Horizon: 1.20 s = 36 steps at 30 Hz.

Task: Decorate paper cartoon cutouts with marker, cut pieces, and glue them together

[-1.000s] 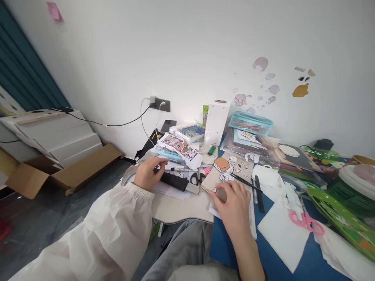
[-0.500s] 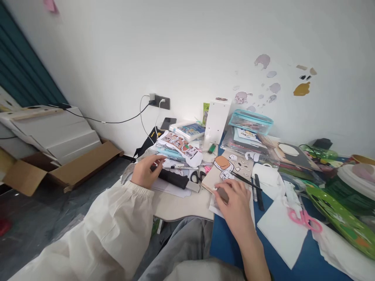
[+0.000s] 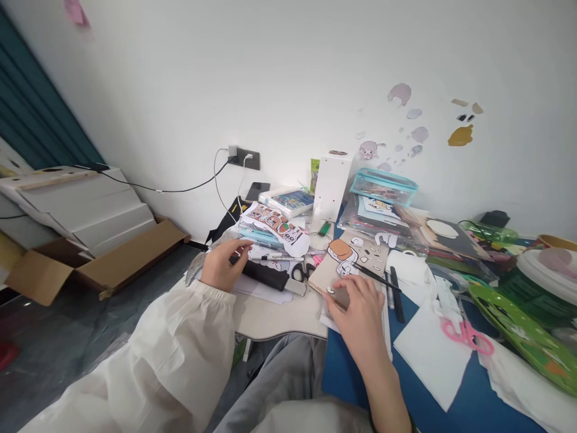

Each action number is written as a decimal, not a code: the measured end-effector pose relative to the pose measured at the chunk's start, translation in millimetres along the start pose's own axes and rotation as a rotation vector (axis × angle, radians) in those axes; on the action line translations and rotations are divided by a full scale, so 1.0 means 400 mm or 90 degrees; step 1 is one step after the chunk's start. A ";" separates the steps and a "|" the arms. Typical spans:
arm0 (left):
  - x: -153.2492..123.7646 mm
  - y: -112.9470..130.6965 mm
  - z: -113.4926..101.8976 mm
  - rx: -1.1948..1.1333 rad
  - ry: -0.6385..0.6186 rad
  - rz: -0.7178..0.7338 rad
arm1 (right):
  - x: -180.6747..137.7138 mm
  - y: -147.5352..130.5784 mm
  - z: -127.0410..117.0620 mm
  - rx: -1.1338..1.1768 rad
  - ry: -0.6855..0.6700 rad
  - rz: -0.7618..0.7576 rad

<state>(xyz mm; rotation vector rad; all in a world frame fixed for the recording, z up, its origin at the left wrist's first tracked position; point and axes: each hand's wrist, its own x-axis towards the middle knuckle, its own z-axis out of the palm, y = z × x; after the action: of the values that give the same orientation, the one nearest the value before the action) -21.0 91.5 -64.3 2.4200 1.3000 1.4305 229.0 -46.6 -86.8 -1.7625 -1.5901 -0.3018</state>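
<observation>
My left hand (image 3: 224,263) hovers over the left end of a long black case (image 3: 264,275), its fingers curved and the thumb apart from them; nothing shows between them. My right hand (image 3: 358,313) rests on the near corner of a beige board (image 3: 319,279), fingers spread, thumb at its front edge. On this board lie paper cutouts, among them an orange and white cartoon piece (image 3: 340,249) and a tiny white piece (image 3: 330,290) beside my thumb. Black tweezers (image 3: 376,278) lie across the board above my right hand. Black-handled scissors (image 3: 302,272) lie between the hands.
Pink scissors (image 3: 467,335) and white paper sheets (image 3: 435,355) lie on the blue mat (image 3: 347,367). Behind stand a white box (image 3: 332,186) and a clear pencil case (image 3: 384,187). A green tray (image 3: 523,337) and a tub (image 3: 547,282) are at right, a cardboard box (image 3: 130,252) at left.
My right thumb has slid down off the small white piece to the board's front edge, and the fingers have spread. My left hand has hardly moved. The view has shifted slightly.
</observation>
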 end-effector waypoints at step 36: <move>0.155 0.393 0.257 0.105 -0.630 -0.059 | -0.182 0.103 -0.194 0.143 0.137 0.240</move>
<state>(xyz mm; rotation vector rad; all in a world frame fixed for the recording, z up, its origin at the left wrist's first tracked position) 168.6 67.9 -13.2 2.5074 1.2123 -0.0001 274.8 -150.8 -91.4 -1.7438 -1.0707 -0.1200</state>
